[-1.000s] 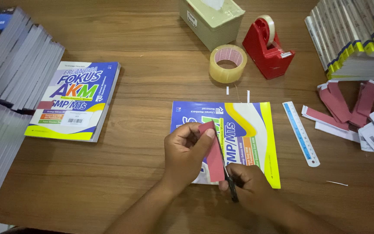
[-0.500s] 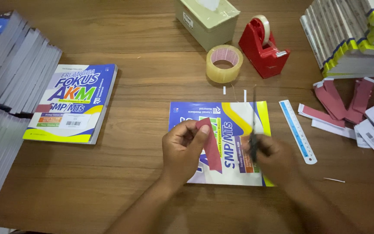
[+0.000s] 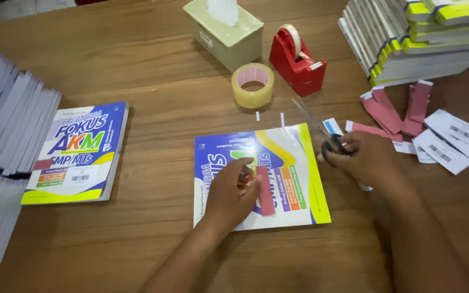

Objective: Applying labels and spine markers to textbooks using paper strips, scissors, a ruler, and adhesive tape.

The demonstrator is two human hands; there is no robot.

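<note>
A blue, white and yellow book (image 3: 294, 163) lies flat on the wooden table (image 3: 153, 65) in front of me. My left hand (image 3: 229, 195) rests on its cover and pinches a red paper strip (image 3: 265, 191) that lies along the cover. My right hand (image 3: 362, 157) is just off the book's right edge, closed around the handles of a pair of scissors (image 3: 313, 122) whose blades point up and away to the left. The hand covers most of a blue ruler.
A roll of clear tape (image 3: 252, 85), a red tape dispenser (image 3: 297, 59) and a tissue box (image 3: 229, 32) stand behind the book. More red strips (image 3: 394, 111) and white labels (image 3: 451, 138) lie at right, below stacked books (image 3: 413, 43). Another book (image 3: 80, 152) and stacks (image 3: 4, 146) lie left.
My right hand has carried the scissors from the book's lower middle out to its right edge, over the ruler. The left hand stays on the red strip.
</note>
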